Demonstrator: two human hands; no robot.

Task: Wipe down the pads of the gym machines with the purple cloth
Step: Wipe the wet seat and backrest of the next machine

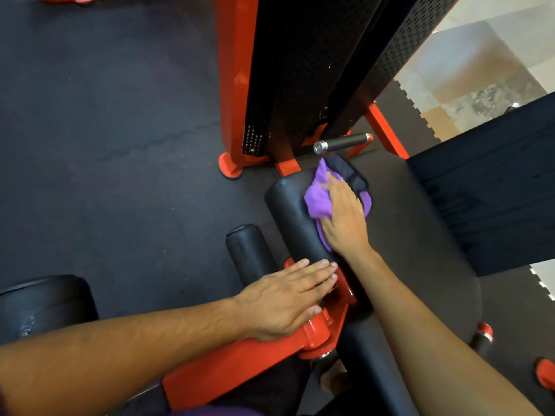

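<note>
Resting flat with fingers straight on the red frame bracket (pixel 324 328) at lower centre of the frame, left hand (pixel 288 298), fingertips just touching the near end of the long black roller pad (pixel 289 205); holding nothing, merely bracing. Farther up, right of centre: right hand (pixel 342 217) spread palm-down over the purple cloth (pixel 318 199), pressing it onto the pad's upper far end, fingers lightly curved round the bunched fabric. Cloth: judged soft, light, limp, apt to crumple and slide, so best gathered under the palm and not pinched at a corner. Pad: probably firm foam under smooth vinyl, somewhat slick. Beyond, a dark handle grip (pixel 342 142) and the perforated black weight-stack shroud (pixel 303 70) toward the top.
</note>
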